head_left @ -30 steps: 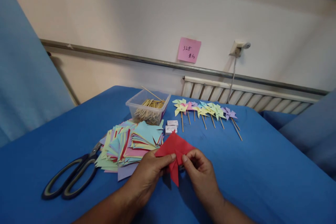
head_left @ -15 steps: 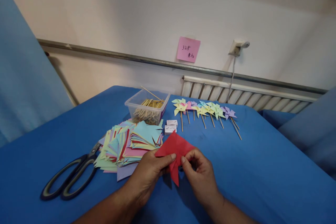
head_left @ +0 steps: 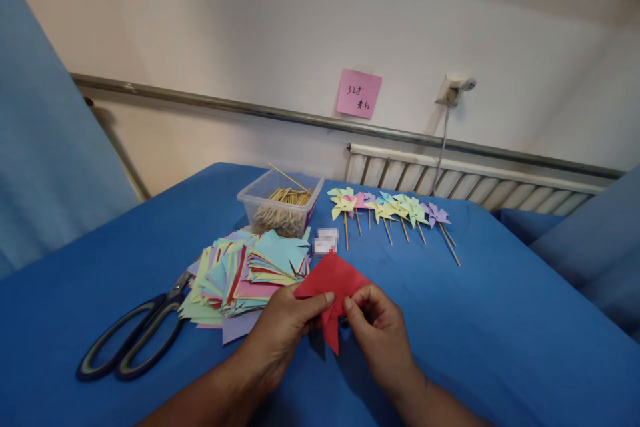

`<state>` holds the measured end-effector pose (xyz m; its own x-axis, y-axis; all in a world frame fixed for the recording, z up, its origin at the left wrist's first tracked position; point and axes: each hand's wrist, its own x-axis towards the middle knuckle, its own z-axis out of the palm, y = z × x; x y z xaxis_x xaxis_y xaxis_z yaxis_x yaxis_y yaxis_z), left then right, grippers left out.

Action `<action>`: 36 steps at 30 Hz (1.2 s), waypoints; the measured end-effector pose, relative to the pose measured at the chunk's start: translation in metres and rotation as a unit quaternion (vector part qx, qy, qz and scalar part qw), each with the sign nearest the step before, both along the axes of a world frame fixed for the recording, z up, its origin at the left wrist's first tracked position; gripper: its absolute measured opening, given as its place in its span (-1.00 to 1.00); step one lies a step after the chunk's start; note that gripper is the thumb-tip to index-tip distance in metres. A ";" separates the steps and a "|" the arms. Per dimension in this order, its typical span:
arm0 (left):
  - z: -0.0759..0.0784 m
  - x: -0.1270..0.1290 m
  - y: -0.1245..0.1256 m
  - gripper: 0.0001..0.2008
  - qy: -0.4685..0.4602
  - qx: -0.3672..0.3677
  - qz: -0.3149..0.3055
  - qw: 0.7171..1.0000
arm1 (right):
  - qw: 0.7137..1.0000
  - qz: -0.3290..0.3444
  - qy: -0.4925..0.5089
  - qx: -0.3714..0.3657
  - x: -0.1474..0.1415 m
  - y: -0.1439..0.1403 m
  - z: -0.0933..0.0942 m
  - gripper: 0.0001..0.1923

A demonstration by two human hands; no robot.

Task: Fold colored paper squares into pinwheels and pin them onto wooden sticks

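Note:
A red paper square (head_left: 336, 278) with cuts in it is held up above the blue-covered table (head_left: 500, 320). My left hand (head_left: 290, 320) is closed on its left side, with the thumb pressed on the front near the middle. My right hand (head_left: 380, 327) pinches the right part between thumb and fingers. One pointed flap hangs down between the two hands. The fingertips behind the paper are hidden. Just left of my left hand lies a pile of coloured paper squares (head_left: 235, 280).
Large dark-handled scissors (head_left: 145, 340) lie at the left. Behind the pile stands a clear plastic box (head_left: 250, 197) of thin wooden sticks. Small white boxes (head_left: 326, 240) sit beyond the red paper. Several finished paper pinwheels (head_left: 413, 209) on sticks lie at the back right, before a radiator.
Both hands stay in nearly the same place. The red paper's top corner has dipped slightly, and its lower flap has shifted a little left.

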<state>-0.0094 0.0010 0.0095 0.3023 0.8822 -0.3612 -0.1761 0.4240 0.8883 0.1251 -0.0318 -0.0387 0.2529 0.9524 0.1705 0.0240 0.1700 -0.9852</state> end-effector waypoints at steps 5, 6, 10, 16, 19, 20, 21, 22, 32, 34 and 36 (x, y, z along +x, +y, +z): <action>-0.001 0.000 -0.001 -0.77 -0.006 -0.004 -0.005 1.000 | 1.000 0.003 0.011 -0.007 -0.002 -0.002 0.000 -0.79; -0.001 0.000 -0.001 -0.78 -0.002 -0.003 -0.005 1.000 | 1.000 0.003 0.015 -0.007 -0.003 -0.002 0.001 -0.79; -0.001 -0.003 0.002 -0.80 0.007 0.016 -0.016 1.000 | 0.996 -0.038 0.078 0.008 0.004 0.000 0.005 -0.74; 0.001 -0.007 0.005 -0.87 0.071 0.065 -0.099 0.990 | 0.982 0.062 0.175 -0.046 0.023 0.008 0.013 -0.53; 0.000 -0.007 0.003 -0.93 0.110 0.100 -0.169 0.974 | 0.971 0.165 0.161 -0.065 0.020 0.003 0.017 -0.48; -0.002 -0.007 0.003 -0.93 0.122 0.112 -0.184 0.969 | 0.969 0.181 0.154 -0.065 0.018 0.001 0.018 -0.46; -0.003 -0.007 0.002 -0.92 0.133 0.122 -0.194 0.964 | 0.968 0.191 0.147 -0.065 0.016 -0.001 0.019 -0.45; -0.005 -0.007 0.002 -0.91 0.145 0.130 -0.198 0.961 | 0.968 0.199 0.139 -0.067 0.014 -0.002 0.020 -0.44; -0.014 -0.003 0.006 -0.93 0.165 0.161 -0.138 0.963 | 0.982 0.127 0.120 -0.078 0.006 0.001 0.016 -0.55; -0.014 0.001 0.005 -0.87 0.120 0.130 -0.095 0.980 | 0.980 0.086 0.166 -0.063 0.002 0.002 0.016 -0.53; -0.014 0.005 0.002 -0.79 0.065 0.082 -0.061 0.993 | 0.976 0.041 0.210 -0.043 0.000 0.004 0.014 -0.50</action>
<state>-0.0046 0.0030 -0.0040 0.3713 0.8917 -0.2590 -0.0115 0.2833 0.9590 0.1247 -0.0278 -0.0244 0.2058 0.9785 -0.0136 -0.3945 0.0703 -0.9162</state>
